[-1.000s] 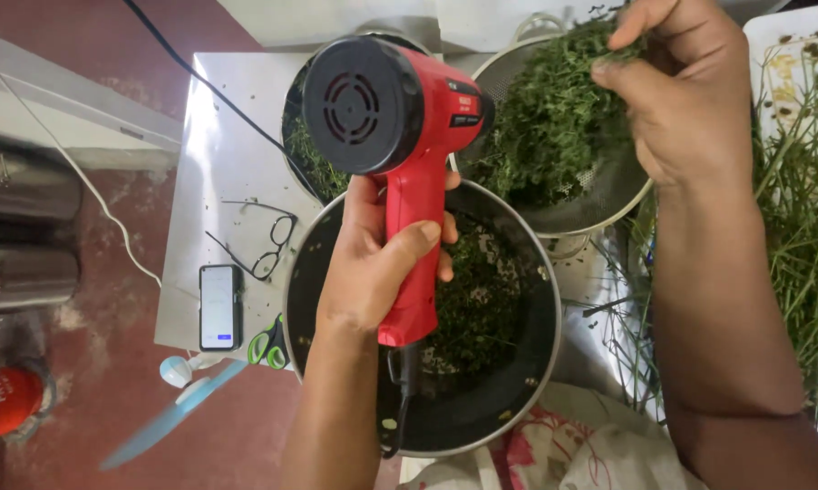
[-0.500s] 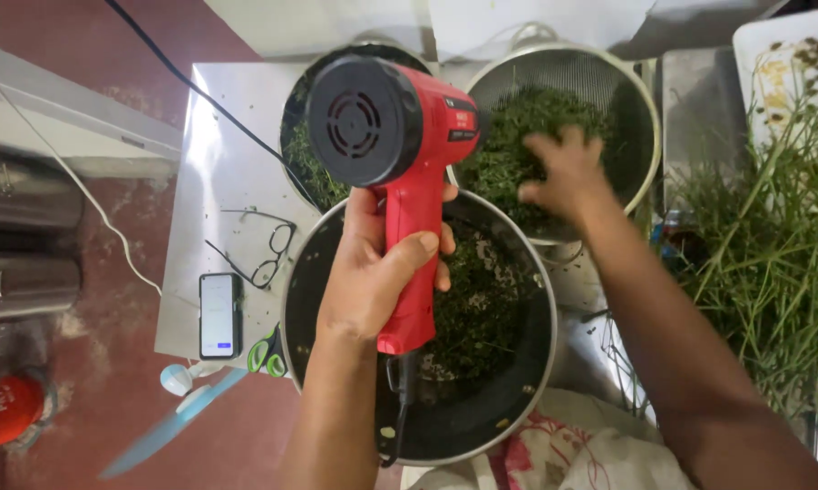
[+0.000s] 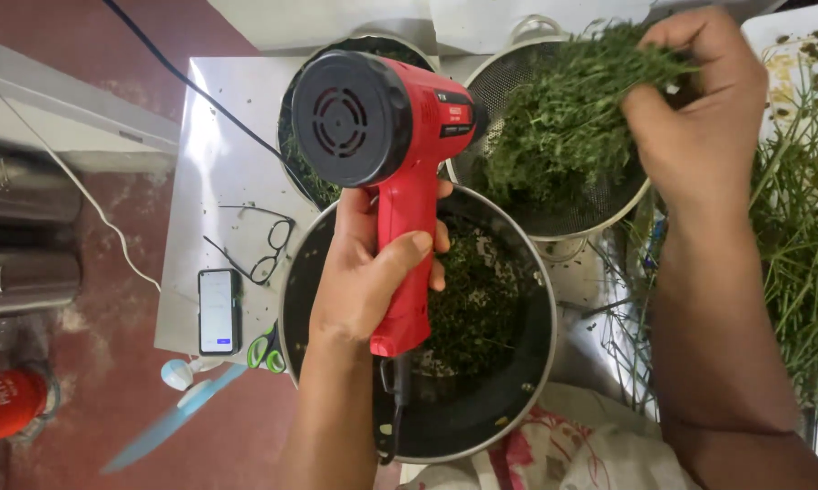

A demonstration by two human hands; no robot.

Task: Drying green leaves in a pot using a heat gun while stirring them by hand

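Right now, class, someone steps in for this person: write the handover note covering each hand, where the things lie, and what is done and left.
Left hand: grips the red heat gun over the dark pan.
Right hand: clutches a bunch of green herbs above the metal strainer.
Done: some chopped herbs already lie in the pan.
Left: most herbs remain in the strainer; loose stalks lie at the right.

left hand (image 3: 373, 277): fingers wrapped tight, forearm upright | right hand (image 3: 695, 118): fingers pinched closed, forearm extended
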